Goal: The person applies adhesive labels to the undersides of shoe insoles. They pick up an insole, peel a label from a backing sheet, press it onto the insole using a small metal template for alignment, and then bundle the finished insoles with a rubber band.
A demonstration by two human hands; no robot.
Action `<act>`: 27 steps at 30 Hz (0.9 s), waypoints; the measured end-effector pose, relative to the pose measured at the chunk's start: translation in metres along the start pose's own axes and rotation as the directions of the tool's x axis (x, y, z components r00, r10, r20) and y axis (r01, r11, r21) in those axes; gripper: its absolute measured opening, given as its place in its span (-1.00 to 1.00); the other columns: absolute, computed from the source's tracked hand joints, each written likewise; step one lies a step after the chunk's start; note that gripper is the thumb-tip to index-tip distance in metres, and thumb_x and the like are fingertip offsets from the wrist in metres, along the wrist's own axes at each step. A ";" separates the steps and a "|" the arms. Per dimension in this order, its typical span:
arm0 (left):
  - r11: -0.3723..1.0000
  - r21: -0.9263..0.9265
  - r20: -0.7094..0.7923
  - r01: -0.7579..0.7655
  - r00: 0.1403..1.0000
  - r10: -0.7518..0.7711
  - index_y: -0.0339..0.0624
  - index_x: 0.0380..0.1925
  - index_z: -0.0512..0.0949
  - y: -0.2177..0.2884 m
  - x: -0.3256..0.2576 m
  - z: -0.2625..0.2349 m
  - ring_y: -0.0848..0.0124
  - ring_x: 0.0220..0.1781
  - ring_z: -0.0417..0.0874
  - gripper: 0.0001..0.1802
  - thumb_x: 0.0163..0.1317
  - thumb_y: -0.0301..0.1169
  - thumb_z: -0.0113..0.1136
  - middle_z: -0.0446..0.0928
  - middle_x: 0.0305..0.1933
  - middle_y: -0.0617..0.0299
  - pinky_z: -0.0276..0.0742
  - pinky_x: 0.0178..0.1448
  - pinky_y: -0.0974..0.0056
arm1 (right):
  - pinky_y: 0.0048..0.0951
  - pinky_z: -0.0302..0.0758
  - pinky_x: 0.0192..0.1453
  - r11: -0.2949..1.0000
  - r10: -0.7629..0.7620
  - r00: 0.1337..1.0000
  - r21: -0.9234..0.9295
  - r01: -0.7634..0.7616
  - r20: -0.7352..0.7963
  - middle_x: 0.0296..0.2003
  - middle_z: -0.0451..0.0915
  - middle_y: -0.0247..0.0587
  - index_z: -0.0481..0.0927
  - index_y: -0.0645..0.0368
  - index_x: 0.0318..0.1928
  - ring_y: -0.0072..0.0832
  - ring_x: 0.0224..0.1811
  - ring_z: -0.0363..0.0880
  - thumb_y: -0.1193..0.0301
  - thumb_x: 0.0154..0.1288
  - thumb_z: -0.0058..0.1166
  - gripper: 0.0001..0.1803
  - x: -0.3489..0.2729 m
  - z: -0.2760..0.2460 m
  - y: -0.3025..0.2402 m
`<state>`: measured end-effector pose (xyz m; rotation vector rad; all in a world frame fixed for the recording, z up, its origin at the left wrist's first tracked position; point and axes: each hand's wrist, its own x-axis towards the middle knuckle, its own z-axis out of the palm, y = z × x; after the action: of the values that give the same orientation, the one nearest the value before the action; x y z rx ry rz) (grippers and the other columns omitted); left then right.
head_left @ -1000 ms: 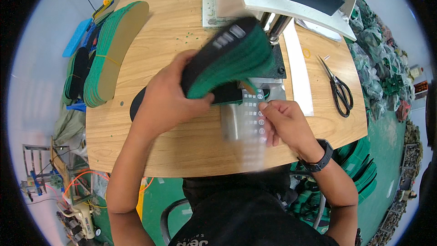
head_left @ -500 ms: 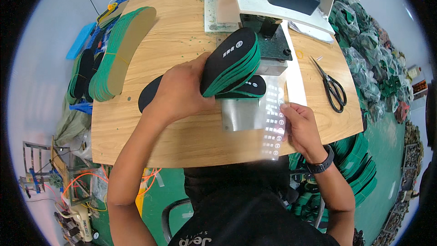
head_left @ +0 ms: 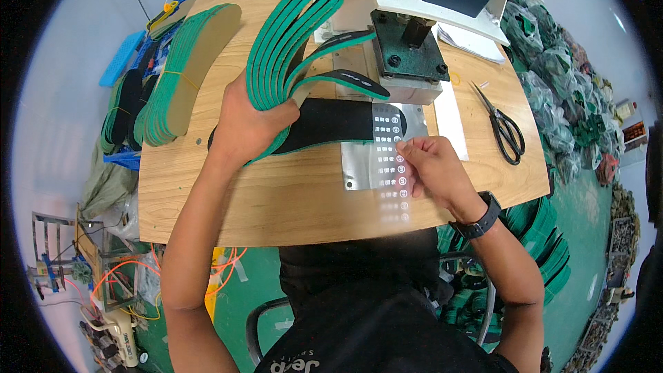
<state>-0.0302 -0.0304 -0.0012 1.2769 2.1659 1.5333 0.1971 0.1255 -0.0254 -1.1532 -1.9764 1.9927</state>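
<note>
My left hand [head_left: 252,124] is closed around a stack of insoles [head_left: 280,48], black on top with green edges. The stack is fanned upward, and two of its insoles splay to the right, toward the press. Below it a single black insole [head_left: 328,123] lies flat, its right end over a metal plate [head_left: 359,171]. Between thumb and fingers my right hand [head_left: 435,169] pinches a clear transfer sheet [head_left: 391,166] with rows of white prints. The sheet's upper part lies across the right end of the flat insole; its lower end hangs toward the table's front edge.
A heat press head [head_left: 407,48] stands over the far side of the plate. Black scissors [head_left: 506,131] rest at the right. Banded insoles [head_left: 183,76] stand at the table's left edge. Bagged green material [head_left: 552,83] and piled green insoles [head_left: 539,242] sit beyond the right side.
My left hand has swung the insole stack left and fanned it, exposing the flat insole beneath. My right hand has brought the transfer sheet left, over that insole's end.
</note>
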 end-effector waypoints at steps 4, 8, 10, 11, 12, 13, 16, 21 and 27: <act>0.999 -0.046 -0.008 -0.025 1.000 0.025 -0.31 -0.19 0.50 0.004 0.001 0.002 0.41 -0.43 0.48 -0.62 -0.13 -0.54 0.18 0.54 -0.46 0.13 0.48 -0.21 0.31 | -0.66 0.35 -0.74 1.000 0.017 1.000 0.021 -0.017 0.023 -0.68 0.55 -0.22 0.49 0.27 -0.50 -0.58 -0.77 0.48 0.34 0.39 -0.05 -0.68 0.002 0.001 -0.002; 0.999 0.018 0.027 0.050 0.998 -0.050 -0.31 -0.14 0.50 0.010 0.004 0.003 0.39 -0.41 0.53 -0.58 -0.12 -0.53 0.18 0.57 -0.42 0.09 0.49 -0.19 0.30 | -0.64 0.35 -0.74 0.998 0.046 0.998 0.037 -0.048 0.044 -0.67 0.55 -0.20 0.48 0.27 -0.50 -0.54 -0.75 0.51 0.32 0.40 -0.06 -0.66 0.004 -0.002 -0.002; 0.996 0.060 0.019 0.066 0.998 -0.067 -0.31 -0.12 0.50 0.012 0.004 0.006 0.37 -0.40 0.55 -0.57 -0.11 -0.53 0.19 0.58 -0.41 0.07 0.49 -0.18 0.30 | -0.63 0.36 -0.74 0.997 0.067 0.996 0.020 -0.068 0.050 -0.67 0.54 -0.19 0.48 0.28 -0.49 -0.53 -0.75 0.52 0.31 0.41 -0.07 -0.65 0.006 -0.001 -0.004; 0.996 0.064 0.011 0.060 0.998 -0.060 -0.30 -0.11 0.49 0.011 0.003 0.007 0.36 -0.40 0.56 -0.56 -0.11 -0.52 0.20 0.58 -0.41 0.06 0.50 -0.17 0.29 | -0.62 0.36 -0.74 0.997 0.081 0.995 0.006 -0.081 0.050 -0.67 0.54 -0.19 0.47 0.28 -0.49 -0.52 -0.75 0.52 0.30 0.41 -0.07 -0.65 0.006 0.000 -0.006; 0.996 0.067 0.003 0.053 0.999 -0.053 -0.30 -0.10 0.49 0.010 0.004 0.009 0.35 -0.39 0.58 -0.55 -0.10 -0.52 0.21 0.59 -0.40 0.05 0.50 -0.17 0.28 | -0.61 0.37 -0.74 0.995 0.095 0.994 -0.007 -0.095 0.050 -0.67 0.54 -0.19 0.47 0.28 -0.48 -0.51 -0.75 0.52 0.29 0.41 -0.07 -0.64 0.006 -0.001 -0.007; 0.997 0.064 0.005 0.039 0.999 -0.040 -0.30 -0.09 0.48 0.008 0.004 0.010 0.32 -0.39 0.59 -0.54 -0.11 -0.51 0.22 0.59 -0.40 0.04 0.50 -0.17 0.28 | -0.60 0.37 -0.74 0.995 0.097 0.994 -0.006 -0.097 0.056 -0.67 0.54 -0.19 0.47 0.28 -0.48 -0.51 -0.74 0.52 0.29 0.41 -0.07 -0.64 0.006 -0.002 -0.007; 0.998 0.043 0.037 0.035 0.999 -0.037 -0.28 -0.02 0.45 0.003 0.004 0.013 0.21 -0.32 0.62 -0.45 -0.12 -0.46 0.29 0.60 -0.33 0.01 0.51 -0.12 0.26 | -0.59 0.37 -0.74 0.994 0.106 0.992 -0.005 -0.106 0.064 -0.68 0.54 -0.19 0.47 0.28 -0.47 -0.50 -0.74 0.53 0.27 0.42 -0.08 -0.64 0.006 -0.002 -0.007; 0.908 0.410 0.231 -0.081 0.973 -0.018 -0.17 0.21 0.33 0.007 0.004 0.020 0.00 0.02 0.56 -0.11 -0.25 -0.34 0.45 0.55 -0.02 -0.10 0.44 0.12 0.12 | -0.61 0.34 -0.74 0.996 0.094 0.994 0.006 -0.094 0.060 -0.68 0.54 -0.19 0.46 0.26 -0.48 -0.52 -0.75 0.52 0.24 0.42 -0.07 -0.62 0.003 0.000 -0.006; 0.818 0.554 0.357 -0.151 0.932 -0.069 -0.25 0.30 0.18 0.011 0.009 0.028 0.01 0.00 0.54 0.04 -0.25 -0.18 0.43 0.54 -0.07 -0.11 0.39 0.16 0.09 | -0.64 0.32 -0.73 0.995 0.035 0.999 0.096 -0.037 0.025 -0.68 0.52 -0.26 0.47 0.23 -0.49 -0.58 -0.75 0.48 0.24 0.38 0.00 -0.64 -0.006 0.000 -0.002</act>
<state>-0.0136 -0.0036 -0.0019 1.6235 2.4246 0.5605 0.2005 0.1224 -0.0210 -1.1568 -1.8598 2.1032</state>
